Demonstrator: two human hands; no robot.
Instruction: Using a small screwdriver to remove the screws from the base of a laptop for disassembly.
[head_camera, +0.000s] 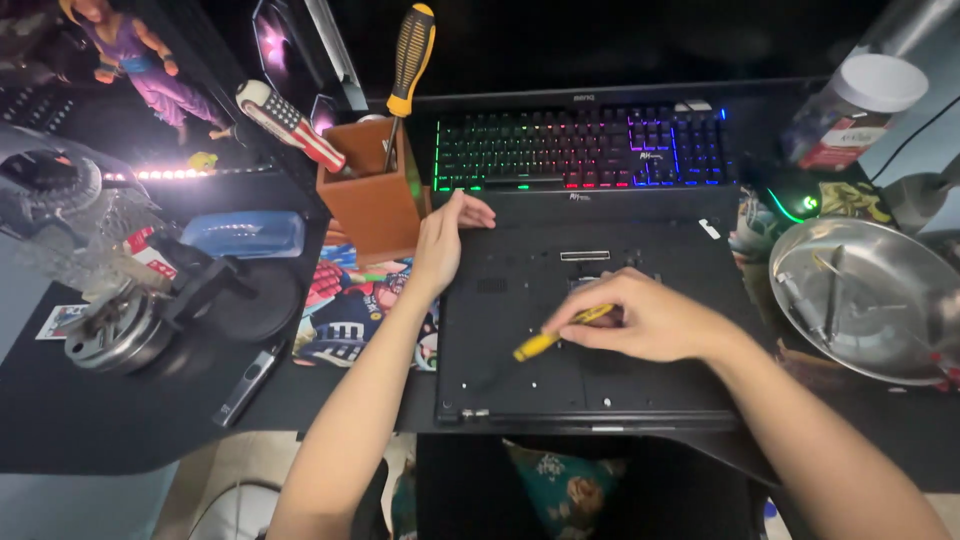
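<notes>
Partly hidden, a small yellow screwdriver (548, 338) shows only its handle; its tip is lost against the dark underside of a laptop (590, 310) lying bottom-up near the desk's (110, 420) front edge. The right hand (650, 320) grips the screwdriver over the laptop's middle. The left hand (445, 240) rests, fingers loosely spread, on the laptop's far left corner, beside a wooden holder (370, 200).
</notes>
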